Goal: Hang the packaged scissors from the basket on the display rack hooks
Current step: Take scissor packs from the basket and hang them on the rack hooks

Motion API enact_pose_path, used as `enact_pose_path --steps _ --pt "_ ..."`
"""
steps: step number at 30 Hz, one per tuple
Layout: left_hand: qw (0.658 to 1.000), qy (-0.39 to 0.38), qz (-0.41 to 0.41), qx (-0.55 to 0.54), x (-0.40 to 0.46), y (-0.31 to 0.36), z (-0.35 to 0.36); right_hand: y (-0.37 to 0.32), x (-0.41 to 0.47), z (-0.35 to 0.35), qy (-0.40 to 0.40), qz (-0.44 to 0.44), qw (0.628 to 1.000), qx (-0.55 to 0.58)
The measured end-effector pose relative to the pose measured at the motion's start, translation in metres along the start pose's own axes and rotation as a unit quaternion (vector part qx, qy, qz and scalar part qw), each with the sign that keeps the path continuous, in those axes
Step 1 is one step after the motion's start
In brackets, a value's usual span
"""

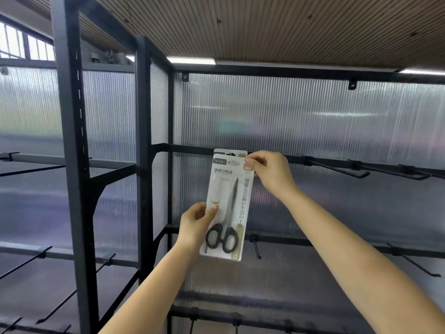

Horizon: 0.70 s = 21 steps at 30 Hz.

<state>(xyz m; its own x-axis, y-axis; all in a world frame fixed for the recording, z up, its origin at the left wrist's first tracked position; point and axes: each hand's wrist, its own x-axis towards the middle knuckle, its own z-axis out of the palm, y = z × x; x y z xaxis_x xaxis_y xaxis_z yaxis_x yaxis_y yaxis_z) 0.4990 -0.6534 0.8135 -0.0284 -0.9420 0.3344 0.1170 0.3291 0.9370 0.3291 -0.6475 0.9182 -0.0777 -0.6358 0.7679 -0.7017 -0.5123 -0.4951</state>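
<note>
Ribbed translucent panels back a black rack [144, 145] under a slatted ceiling. Nearest, the left hand [193, 226] pinches the scissors pack's [227, 206] lower left edge, thumb on its front. Higher, the right hand [269, 171] pinches the pack's top right corner, holding it upright against the crossbar [187, 148]. Beyond, bare hooks [342, 170] jut out to the right.

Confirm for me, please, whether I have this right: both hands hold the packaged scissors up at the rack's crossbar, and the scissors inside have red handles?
Not quite: the head view shows black handles, not red. The rest stands. The left hand grips the lower left edge of the packaged scissors, and the right hand pinches its top right corner, holding it up at the rack's crossbar.
</note>
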Motion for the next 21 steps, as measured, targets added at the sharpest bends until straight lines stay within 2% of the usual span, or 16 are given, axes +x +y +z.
enact_pose_path --steps 5,11,21 --pt "1.000 -0.002 -0.005 -0.015 0.004 0.000 0.001 -0.004 0.004 0.000 -0.009 -0.015 1.000 -0.015" --pt "0.998 -0.046 -0.050 -0.015 0.010 -0.009 -0.007 -0.011 0.017 -0.001 0.003 -0.018 1.000 -0.016" --pt "0.998 -0.024 -0.049 0.013 0.017 -0.019 -0.005 -0.001 0.021 0.009 0.012 0.023 0.998 -0.059"
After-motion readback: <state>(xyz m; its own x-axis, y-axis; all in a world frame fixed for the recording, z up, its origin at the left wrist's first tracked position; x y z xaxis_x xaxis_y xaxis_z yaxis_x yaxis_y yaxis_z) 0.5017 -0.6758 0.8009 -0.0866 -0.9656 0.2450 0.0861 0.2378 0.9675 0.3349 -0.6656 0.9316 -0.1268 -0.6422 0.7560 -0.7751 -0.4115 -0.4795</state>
